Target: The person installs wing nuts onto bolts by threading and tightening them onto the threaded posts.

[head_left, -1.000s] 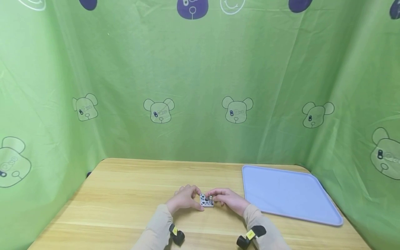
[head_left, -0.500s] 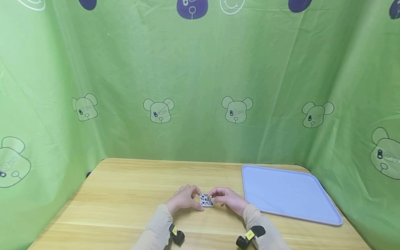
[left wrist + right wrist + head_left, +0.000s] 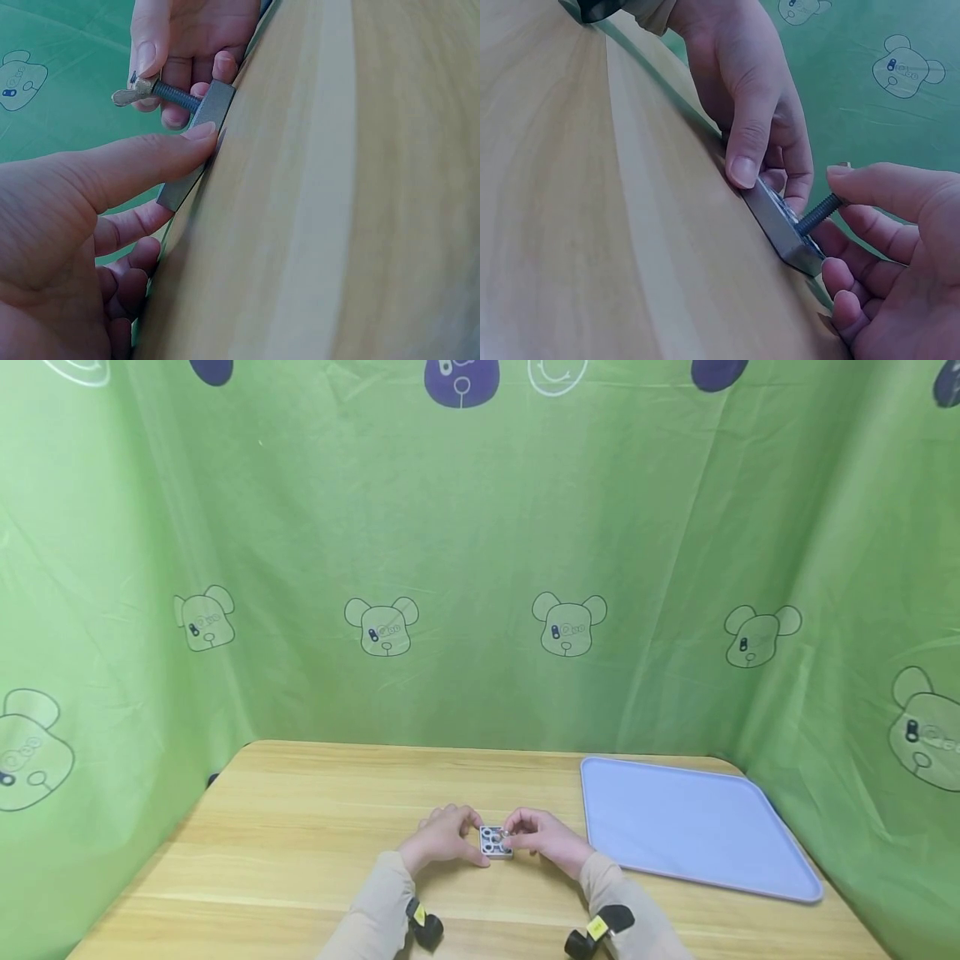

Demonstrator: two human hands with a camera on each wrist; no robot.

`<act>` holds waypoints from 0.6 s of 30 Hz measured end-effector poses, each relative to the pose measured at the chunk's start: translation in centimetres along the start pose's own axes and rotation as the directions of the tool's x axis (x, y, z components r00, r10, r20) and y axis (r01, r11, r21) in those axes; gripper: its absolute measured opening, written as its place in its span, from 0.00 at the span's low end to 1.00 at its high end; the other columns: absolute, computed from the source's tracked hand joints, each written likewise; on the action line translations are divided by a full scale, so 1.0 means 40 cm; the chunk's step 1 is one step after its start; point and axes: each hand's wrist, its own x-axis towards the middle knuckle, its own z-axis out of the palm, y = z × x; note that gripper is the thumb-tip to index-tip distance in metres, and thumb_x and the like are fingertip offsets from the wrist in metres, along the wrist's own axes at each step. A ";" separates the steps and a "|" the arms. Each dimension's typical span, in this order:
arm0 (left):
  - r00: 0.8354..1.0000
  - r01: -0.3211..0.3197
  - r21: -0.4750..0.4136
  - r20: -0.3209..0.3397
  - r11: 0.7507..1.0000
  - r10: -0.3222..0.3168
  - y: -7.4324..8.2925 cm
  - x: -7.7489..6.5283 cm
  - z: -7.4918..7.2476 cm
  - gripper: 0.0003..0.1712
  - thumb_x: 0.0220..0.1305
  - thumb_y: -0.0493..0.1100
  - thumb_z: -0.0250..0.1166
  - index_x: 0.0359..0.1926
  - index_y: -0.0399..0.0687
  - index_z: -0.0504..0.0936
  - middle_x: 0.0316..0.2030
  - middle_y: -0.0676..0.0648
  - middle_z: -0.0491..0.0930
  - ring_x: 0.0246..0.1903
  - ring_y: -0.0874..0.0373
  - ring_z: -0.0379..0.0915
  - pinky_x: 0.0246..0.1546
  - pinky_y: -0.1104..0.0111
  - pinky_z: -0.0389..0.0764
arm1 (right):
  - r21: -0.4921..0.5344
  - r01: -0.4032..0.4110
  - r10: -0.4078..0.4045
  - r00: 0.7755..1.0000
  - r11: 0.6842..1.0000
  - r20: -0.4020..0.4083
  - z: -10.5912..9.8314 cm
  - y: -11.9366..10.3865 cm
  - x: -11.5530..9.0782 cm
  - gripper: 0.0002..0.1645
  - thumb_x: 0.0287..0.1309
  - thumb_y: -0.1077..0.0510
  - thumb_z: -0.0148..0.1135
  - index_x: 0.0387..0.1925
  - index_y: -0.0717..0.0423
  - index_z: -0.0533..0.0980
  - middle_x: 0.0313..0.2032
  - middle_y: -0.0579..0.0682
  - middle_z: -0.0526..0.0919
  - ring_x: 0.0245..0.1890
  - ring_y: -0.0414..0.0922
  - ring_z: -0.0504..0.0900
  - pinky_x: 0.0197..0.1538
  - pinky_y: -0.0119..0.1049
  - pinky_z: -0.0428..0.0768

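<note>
A small square metal block (image 3: 491, 853) with several ringed holes lies on the table in the head view. My left hand (image 3: 441, 837) grips its left side, thumb at the near edge and fingers at the far one. From the block's right part rises a wing screw (image 3: 175, 95), its threaded shank largely exposed. My right hand (image 3: 551, 837) pinches the wing head between thumb and forefinger; its other fingers curl beside the block. In the right wrist view, the right thumb (image 3: 881, 184) covers most of the screw's head.
A pale blue tray (image 3: 690, 827) lies at the right of the wooden table (image 3: 315, 827). Green curtains (image 3: 480, 527) with bear drawings stand behind and at both sides. Each sleeve carries a black wrist camera (image 3: 427, 931).
My right thumb and forefinger have shifted round the wing screw's head, now covering more of it. The left hand and the block have stayed put.
</note>
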 end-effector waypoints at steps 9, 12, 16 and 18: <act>1.000 0.002 0.003 0.001 1.000 -0.002 0.000 0.001 -0.001 0.30 0.36 0.54 0.79 0.43 0.55 0.78 0.34 0.50 0.71 0.35 0.56 0.61 0.39 0.64 0.59 | 0.026 0.021 -0.021 0.999 0.999 0.025 -0.008 0.014 0.007 0.25 0.57 0.54 0.64 0.52 0.63 0.71 0.40 0.46 0.77 0.39 0.42 0.73 0.35 0.33 0.69; 1.000 0.001 0.003 0.002 1.000 -0.001 0.000 0.002 -0.001 0.31 0.36 0.54 0.79 0.44 0.55 0.78 0.34 0.50 0.72 0.35 0.56 0.60 0.38 0.64 0.59 | 0.070 0.026 -0.028 0.999 0.997 0.017 -0.013 0.024 0.011 0.26 0.61 0.53 0.60 0.55 0.65 0.70 0.40 0.46 0.77 0.38 0.42 0.73 0.35 0.31 0.71; 1.000 -0.002 0.007 0.000 1.000 0.002 0.002 0.000 -0.001 0.31 0.36 0.53 0.79 0.44 0.54 0.78 0.34 0.50 0.72 0.35 0.56 0.61 0.38 0.63 0.59 | 0.148 0.020 -0.019 1.000 0.989 -0.004 -0.017 0.028 0.013 0.25 0.64 0.52 0.57 0.54 0.67 0.70 0.39 0.45 0.78 0.36 0.41 0.72 0.34 0.28 0.71; 1.000 -0.002 0.011 -0.002 1.000 0.002 0.003 -0.001 -0.001 0.30 0.36 0.53 0.79 0.44 0.54 0.78 0.34 0.50 0.71 0.35 0.56 0.61 0.39 0.63 0.60 | 0.163 0.022 -0.022 1.000 0.986 0.000 -0.019 0.027 0.013 0.23 0.64 0.54 0.56 0.54 0.67 0.71 0.40 0.44 0.79 0.36 0.40 0.72 0.34 0.27 0.71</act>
